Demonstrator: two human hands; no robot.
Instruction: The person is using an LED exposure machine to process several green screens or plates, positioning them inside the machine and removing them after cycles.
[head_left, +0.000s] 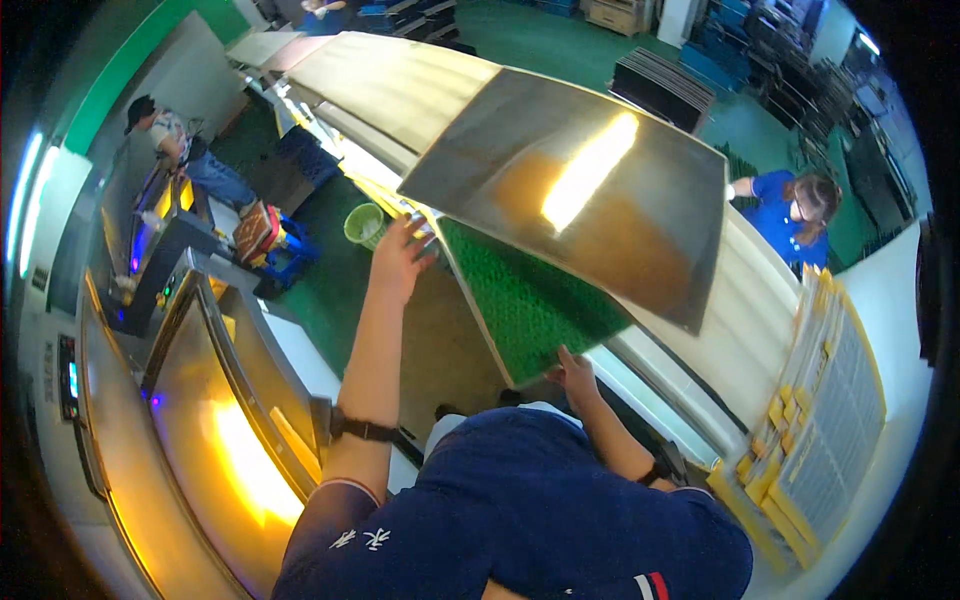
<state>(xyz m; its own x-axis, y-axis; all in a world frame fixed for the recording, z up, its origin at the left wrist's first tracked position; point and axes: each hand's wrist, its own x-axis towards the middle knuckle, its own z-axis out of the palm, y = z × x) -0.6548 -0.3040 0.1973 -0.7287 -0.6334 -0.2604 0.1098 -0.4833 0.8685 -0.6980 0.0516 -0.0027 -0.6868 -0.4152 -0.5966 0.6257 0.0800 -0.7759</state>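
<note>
My right hand (575, 382) grips the near corner of a green panel (530, 300), thumb on top. The panel is flat with a speckled surface and a pale edge; its far part is hidden beneath a larger dark glossy sheet (480, 150). Close to the green panel's left corner is my left hand (402, 262), fingers spread; whether the fingertips touch the edge I cannot make out. The dark sheet lies tilted over the long pale table (400, 75) and mirrors a bright lamp. At its right edge is a co-worker's white-gloved hand (738, 188).
To my left stands a machine with a yellow-lit metal panel (215, 440). Yellow-edged grey panels (835, 400) are stacked at the right. A green basket (366, 226) stands on the floor. One co-worker (795, 212) is across the table, another (185, 150) at the far left.
</note>
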